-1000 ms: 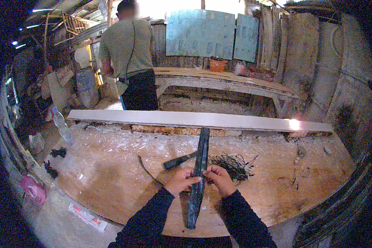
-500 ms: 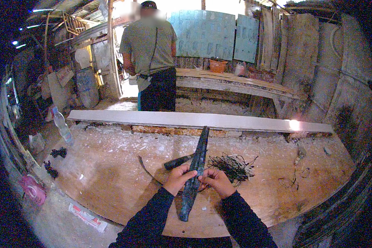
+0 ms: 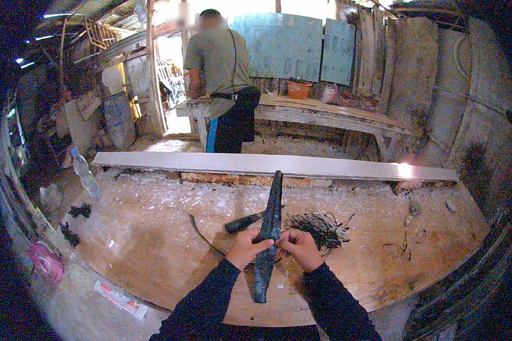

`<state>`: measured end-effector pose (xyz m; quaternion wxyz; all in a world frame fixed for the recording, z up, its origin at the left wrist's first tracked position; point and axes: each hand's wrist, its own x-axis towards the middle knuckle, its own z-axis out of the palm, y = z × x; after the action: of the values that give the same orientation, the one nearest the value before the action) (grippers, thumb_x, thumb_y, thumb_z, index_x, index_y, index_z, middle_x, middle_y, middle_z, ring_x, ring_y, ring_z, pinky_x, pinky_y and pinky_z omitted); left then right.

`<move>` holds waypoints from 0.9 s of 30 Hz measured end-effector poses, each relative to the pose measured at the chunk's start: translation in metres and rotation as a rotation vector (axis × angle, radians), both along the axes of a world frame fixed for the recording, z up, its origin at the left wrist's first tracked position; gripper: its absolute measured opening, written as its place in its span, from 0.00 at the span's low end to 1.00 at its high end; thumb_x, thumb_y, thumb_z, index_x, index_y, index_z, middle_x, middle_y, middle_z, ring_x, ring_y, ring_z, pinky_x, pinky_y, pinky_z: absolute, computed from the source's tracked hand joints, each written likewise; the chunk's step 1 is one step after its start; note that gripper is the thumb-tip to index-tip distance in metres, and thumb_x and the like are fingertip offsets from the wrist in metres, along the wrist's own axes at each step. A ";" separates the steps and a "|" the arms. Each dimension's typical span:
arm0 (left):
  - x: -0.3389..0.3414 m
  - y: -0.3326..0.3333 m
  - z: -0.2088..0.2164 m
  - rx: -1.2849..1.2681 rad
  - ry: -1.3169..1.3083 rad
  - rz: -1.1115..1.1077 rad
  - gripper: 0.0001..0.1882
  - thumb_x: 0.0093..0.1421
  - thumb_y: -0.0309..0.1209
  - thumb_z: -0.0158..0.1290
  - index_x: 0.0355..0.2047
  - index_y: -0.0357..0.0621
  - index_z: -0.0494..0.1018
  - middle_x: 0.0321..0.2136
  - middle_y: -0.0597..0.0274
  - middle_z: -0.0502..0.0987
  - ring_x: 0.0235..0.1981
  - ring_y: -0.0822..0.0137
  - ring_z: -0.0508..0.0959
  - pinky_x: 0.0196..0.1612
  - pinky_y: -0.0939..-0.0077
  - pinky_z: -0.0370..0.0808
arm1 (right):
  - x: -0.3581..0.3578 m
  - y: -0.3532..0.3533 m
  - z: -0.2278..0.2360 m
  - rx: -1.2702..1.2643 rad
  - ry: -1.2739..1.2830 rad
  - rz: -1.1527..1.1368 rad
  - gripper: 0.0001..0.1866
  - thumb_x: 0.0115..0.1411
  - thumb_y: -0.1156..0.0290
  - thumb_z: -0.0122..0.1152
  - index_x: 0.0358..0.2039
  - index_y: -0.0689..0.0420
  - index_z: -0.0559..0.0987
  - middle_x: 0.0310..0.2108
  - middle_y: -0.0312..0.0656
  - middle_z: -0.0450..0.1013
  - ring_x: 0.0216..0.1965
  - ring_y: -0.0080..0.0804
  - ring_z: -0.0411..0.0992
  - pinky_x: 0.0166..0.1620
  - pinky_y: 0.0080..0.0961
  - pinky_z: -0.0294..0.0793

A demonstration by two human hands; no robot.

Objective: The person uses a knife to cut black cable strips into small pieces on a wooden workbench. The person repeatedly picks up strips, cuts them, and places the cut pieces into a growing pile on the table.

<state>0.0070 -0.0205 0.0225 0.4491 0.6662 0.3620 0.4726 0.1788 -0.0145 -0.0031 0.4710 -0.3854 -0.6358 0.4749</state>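
My left hand [image 3: 246,246] is closed round the middle of a long dark piece [image 3: 272,211], tapered at both ends, with the thumb lying across its top. The piece is held lengthwise above the table, its far tip by the pale board. At its right edge my right hand [image 3: 299,249] is pinched, thumb and forefinger together; anything thin between them is too small to make out. Behind my left hand lies a short dark rod-like thing [image 3: 244,222], and a thin dark strip [image 3: 202,235] curves to its left. A heap of black cords [image 3: 318,229] lies just beyond my right hand.
The wooden table [image 3: 153,250] has a long pale board [image 3: 222,163] along its far edge. At the left are a clear plastic bottle [image 3: 84,173] and black tangled bundles [image 3: 80,210]. Beyond, a person [image 3: 219,62] stands by a bench [image 3: 330,116] with an orange pot [image 3: 299,90].
The far tip of the dark piece has swung slightly left and its near end slightly right. My hands stay on it. The person beyond has shifted right and leans toward the bench.
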 end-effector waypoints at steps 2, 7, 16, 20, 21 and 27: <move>0.001 0.000 0.000 -0.007 -0.025 0.000 0.07 0.49 0.27 0.53 0.29 0.36 0.72 0.23 0.66 0.74 0.23 0.78 0.72 0.27 0.83 0.70 | 0.001 0.003 -0.004 0.042 -0.066 -0.076 0.06 0.46 0.71 0.56 0.21 0.59 0.72 0.19 0.37 0.69 0.21 0.24 0.68 0.27 0.20 0.67; 0.003 0.001 -0.003 0.023 -0.012 0.020 0.06 0.49 0.26 0.53 0.28 0.36 0.71 0.21 0.67 0.74 0.21 0.78 0.72 0.25 0.84 0.69 | 0.002 0.004 -0.007 0.151 -0.174 -0.118 0.03 0.47 0.73 0.54 0.21 0.59 0.72 0.18 0.34 0.68 0.20 0.21 0.66 0.25 0.17 0.66; 0.004 -0.001 -0.001 0.048 0.079 0.031 0.06 0.49 0.26 0.53 0.27 0.36 0.72 0.21 0.66 0.74 0.22 0.78 0.72 0.25 0.83 0.69 | -0.001 -0.004 0.006 0.085 -0.162 -0.115 0.05 0.46 0.71 0.54 0.18 0.59 0.73 0.16 0.38 0.70 0.20 0.25 0.69 0.27 0.22 0.68; 0.004 -0.003 0.001 0.115 0.151 0.080 0.06 0.49 0.27 0.52 0.27 0.37 0.72 0.22 0.66 0.74 0.23 0.77 0.72 0.27 0.83 0.69 | -0.004 -0.006 0.007 0.091 -0.147 -0.099 0.03 0.48 0.77 0.52 0.20 0.60 0.69 0.17 0.35 0.68 0.19 0.22 0.68 0.24 0.18 0.68; 0.004 -0.003 0.001 0.137 0.150 0.081 0.06 0.49 0.26 0.52 0.27 0.37 0.72 0.22 0.66 0.74 0.24 0.77 0.72 0.27 0.82 0.69 | -0.005 -0.006 0.007 0.118 -0.157 -0.094 0.04 0.48 0.79 0.52 0.21 0.60 0.67 0.17 0.34 0.67 0.19 0.20 0.68 0.24 0.17 0.69; 0.003 -0.003 -0.003 0.084 0.126 0.030 0.08 0.49 0.26 0.51 0.30 0.37 0.71 0.24 0.65 0.74 0.25 0.77 0.72 0.28 0.81 0.69 | -0.007 -0.014 0.012 0.013 -0.004 -0.042 0.04 0.48 0.80 0.51 0.21 0.60 0.67 0.17 0.36 0.67 0.19 0.22 0.69 0.23 0.17 0.70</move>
<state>0.0103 -0.0234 0.0196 0.3901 0.7074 0.3793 0.4511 0.1716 -0.0283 0.0090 0.4819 -0.3965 -0.6315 0.4602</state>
